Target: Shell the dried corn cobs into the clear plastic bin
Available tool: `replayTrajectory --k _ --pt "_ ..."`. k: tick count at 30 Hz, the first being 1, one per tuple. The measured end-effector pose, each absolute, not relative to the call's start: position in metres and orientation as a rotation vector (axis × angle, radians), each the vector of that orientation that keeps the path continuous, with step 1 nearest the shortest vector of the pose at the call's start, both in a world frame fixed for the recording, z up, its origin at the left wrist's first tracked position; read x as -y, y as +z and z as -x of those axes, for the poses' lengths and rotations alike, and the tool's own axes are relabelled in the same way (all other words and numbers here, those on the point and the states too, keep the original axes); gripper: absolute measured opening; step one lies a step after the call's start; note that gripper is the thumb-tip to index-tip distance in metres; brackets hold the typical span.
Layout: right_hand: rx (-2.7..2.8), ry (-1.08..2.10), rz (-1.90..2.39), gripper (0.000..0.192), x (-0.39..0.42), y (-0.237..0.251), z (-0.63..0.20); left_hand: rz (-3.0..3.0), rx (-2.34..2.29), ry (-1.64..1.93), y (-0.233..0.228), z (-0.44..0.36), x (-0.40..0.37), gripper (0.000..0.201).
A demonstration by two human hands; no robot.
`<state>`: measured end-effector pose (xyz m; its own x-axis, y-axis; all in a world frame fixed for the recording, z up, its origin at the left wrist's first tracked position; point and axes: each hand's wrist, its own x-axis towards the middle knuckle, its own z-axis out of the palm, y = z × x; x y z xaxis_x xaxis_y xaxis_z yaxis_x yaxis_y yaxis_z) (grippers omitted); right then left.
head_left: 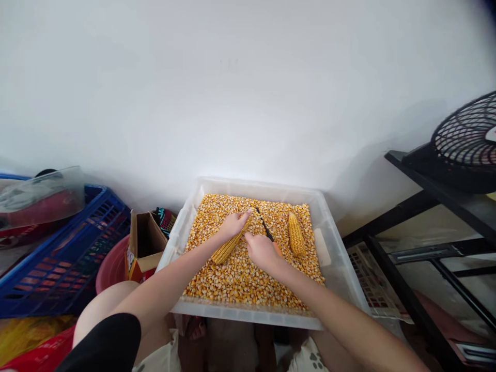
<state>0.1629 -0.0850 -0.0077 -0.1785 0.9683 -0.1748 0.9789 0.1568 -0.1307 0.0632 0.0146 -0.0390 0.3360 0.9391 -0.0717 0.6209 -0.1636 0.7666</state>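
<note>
A clear plastic tray (341, 279) in front of me is filled with loose yellow corn kernels (240, 279). My left hand (232, 225) presses on a corn cob (228, 245) that lies slanted on the kernels. My right hand (261, 250) grips a knife (265, 227) with an orange handle, its dark blade pointing away toward the tray's far side, right next to the cob. A second corn cob (296, 233) lies on the kernels to the right, untouched.
To the left are an open cardboard box (145, 240), a pink basin (110, 266) and a blue crate (65, 248). At the right a black shelf frame (426, 206) carries a black fan (465, 137). A white wall is behind.
</note>
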Motion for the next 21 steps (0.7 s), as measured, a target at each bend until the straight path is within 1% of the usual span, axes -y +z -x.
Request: replayTrajectory --k 6,10,12,17,21 --pt "-2.331 -0.311 -2.001 0.023 0.087 -0.013 -0.16 -1.874 -1.402 0.55 -0.038 -0.063 -0.013 0.06" --pt "-2.406 -0.428 -2.07 0.022 0.081 -0.02 -0.165 -1.846 -1.416 0.581 -0.039 -0.062 -0.016 0.06" --pt "-2.489 -0.478 -2.037 0.024 0.075 -0.024 -0.169 -1.85 -1.411 0.576 -0.041 -0.062 -0.016 0.06" --pt "-2.553 -0.375 -1.884 0.023 0.064 -0.027 -0.175 -1.879 -1.397 0.554 -0.045 -0.063 -0.017 0.059" --pt "-2.634 -0.388 -1.825 0.024 0.061 -0.023 -0.18 -1.875 -1.351 0.593 -0.045 -0.062 -0.019 0.059"
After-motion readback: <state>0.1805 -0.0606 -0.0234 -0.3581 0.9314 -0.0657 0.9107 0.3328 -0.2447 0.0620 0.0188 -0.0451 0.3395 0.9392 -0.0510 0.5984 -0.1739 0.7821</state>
